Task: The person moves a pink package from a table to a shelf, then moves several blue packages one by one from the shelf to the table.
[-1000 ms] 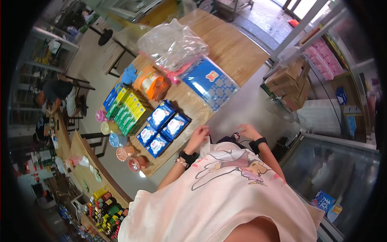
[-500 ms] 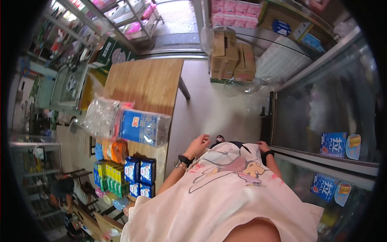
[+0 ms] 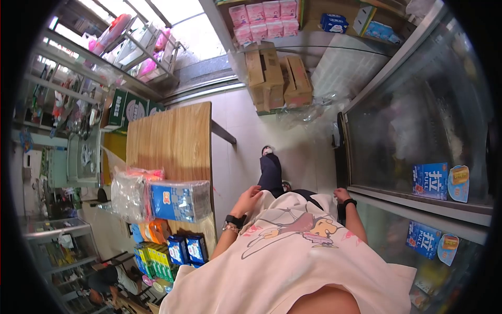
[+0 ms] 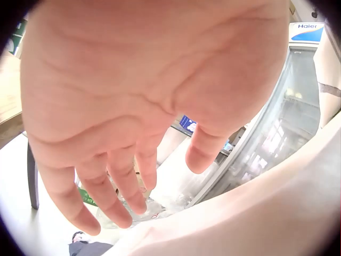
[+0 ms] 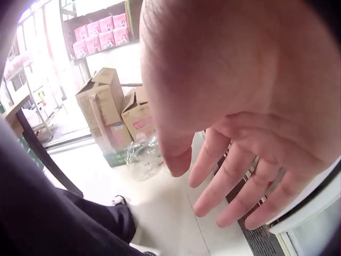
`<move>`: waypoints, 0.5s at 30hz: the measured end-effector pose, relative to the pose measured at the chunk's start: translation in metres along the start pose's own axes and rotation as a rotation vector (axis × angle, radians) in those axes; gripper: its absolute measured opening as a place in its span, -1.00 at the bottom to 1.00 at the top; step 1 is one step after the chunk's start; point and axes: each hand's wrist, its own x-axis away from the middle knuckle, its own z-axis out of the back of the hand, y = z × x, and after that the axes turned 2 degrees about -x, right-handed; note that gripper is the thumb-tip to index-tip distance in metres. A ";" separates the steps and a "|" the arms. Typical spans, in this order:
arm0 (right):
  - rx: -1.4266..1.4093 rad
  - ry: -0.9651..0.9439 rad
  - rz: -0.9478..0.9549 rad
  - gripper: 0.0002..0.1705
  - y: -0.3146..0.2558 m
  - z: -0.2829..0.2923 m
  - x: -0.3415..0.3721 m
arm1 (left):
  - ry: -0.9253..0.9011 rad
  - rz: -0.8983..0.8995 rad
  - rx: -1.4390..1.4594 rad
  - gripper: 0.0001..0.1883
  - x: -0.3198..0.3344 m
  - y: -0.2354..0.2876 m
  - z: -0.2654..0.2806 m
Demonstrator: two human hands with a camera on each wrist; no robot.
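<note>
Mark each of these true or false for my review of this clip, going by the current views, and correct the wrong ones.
1. The left hand grips a cardboard box. False: it is open and empty.
2. The right hand is open, holding nothing. True.
3. The orange bag lies on the floor. False: it is on the wooden table.
4. The pink packs sit higher than the cardboard boxes. True.
5. Only one wrist wears a black band. False: both do.
</note>
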 end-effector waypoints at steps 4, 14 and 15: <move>-0.108 0.152 0.178 -0.69 -0.051 0.002 -0.021 | -0.013 -0.024 -0.039 -0.59 -0.047 0.017 0.019; -0.189 0.090 0.014 -0.69 -0.111 0.040 -0.032 | -0.062 -0.183 -0.019 -0.62 -0.169 0.098 0.087; -0.105 0.116 -0.053 -0.69 -0.123 0.049 -0.029 | -0.039 -0.193 -0.007 -0.61 -0.182 0.095 0.094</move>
